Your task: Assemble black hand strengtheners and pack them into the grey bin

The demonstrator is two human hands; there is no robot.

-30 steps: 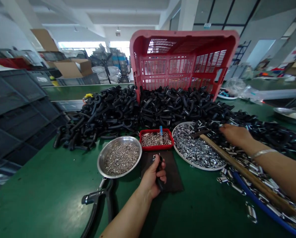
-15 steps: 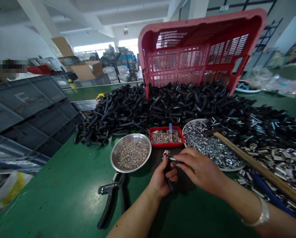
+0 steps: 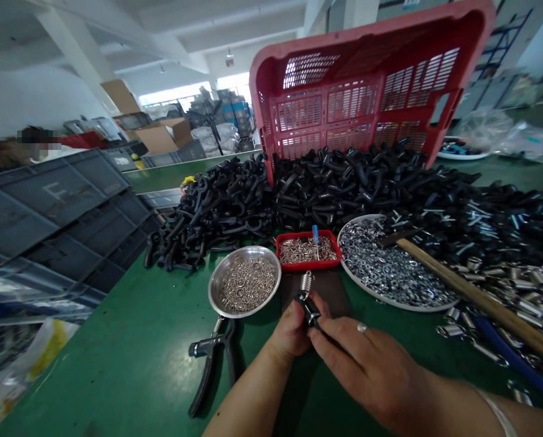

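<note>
Near the middle of the bench, my left hand (image 3: 292, 331) is closed around a black handle part (image 3: 308, 311), from whose top a metal spring (image 3: 306, 282) sticks up. My right hand (image 3: 362, 358) meets it from the right, thumb and fingers pressed on the same part; a ring shows on one finger. A dark pad (image 3: 339, 294) lies beneath. Left of the hands is a steel bowl (image 3: 211, 291) of small metal pieces. Behind them stands a red tray (image 3: 308, 266) of pins with a blue-handled screwdriver (image 3: 316, 234). An assembled hand grip (image 3: 212, 346) lies at the left.
A wooden-handled hammer (image 3: 463, 291) rests across a round plate (image 3: 381, 298) of metal parts at the right. Loose springs (image 3: 522, 306) lie beyond it. Black handles (image 3: 344, 188) are heaped before a tipped red crate (image 3: 376, 36). Grey crates (image 3: 62, 206) stand left; a person (image 3: 39, 142) is far left.
My right hand has come lower and closer around the black part, which has turned so its spring points up. The view has shifted slightly.
</note>
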